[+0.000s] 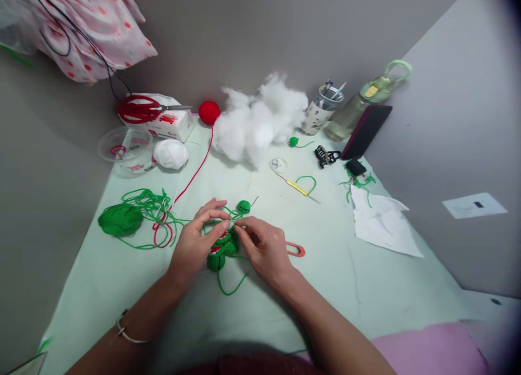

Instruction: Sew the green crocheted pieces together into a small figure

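My left hand (pixel 199 236) and my right hand (pixel 264 247) meet over the middle of the table, fingertips nearly touching. Each pinches at a strand of green yarn (pixel 232 216) between them, though the exact grip is partly hidden. Under my fingers lies a small green crochet piece (pixel 217 261) with red and white parts, and a loose yarn tail curls toward me. Just beyond the fingertips rests a small green crocheted ball (pixel 243 207), a thin dark needle-like tip beside it. An orange loop-shaped tool (pixel 296 249) pokes out from behind my right hand.
Left are a green yarn skein (pixel 121 220), white yarn (pixel 171 154) and red scissors (pixel 142 109) on a box. Behind sit a red yarn ball (pixel 209 113) and white stuffing (pixel 260 122). Rightward lie a yellow-handled crochet hook (pixel 297 188), hair clip (pixel 325 157), phone (pixel 366 132) and paper (pixel 380 223).
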`<state>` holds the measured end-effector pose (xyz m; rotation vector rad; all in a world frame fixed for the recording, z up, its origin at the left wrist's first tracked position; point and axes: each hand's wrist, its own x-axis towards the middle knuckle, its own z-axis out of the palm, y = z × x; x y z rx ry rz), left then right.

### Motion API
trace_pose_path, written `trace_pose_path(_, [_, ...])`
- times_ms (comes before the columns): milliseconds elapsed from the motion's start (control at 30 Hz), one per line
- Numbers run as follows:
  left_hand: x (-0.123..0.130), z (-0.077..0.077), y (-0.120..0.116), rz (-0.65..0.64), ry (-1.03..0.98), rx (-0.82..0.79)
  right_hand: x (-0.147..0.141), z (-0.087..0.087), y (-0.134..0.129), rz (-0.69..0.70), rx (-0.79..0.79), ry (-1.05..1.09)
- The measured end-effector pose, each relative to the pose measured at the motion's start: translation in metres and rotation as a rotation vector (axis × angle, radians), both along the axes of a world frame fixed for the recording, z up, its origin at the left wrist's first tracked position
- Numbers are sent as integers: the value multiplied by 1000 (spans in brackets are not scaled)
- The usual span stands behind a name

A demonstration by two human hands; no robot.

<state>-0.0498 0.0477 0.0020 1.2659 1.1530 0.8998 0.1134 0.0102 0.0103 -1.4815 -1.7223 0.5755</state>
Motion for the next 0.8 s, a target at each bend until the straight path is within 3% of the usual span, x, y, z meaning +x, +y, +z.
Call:
trace_pose_path(500, [3,3,-1,32,-105,-97,-1,-1,-1,19,97,-73])
trace_pose_path(800, [2,4,-2,36,-120,-113,-1,-1,-2,20,59,-92])
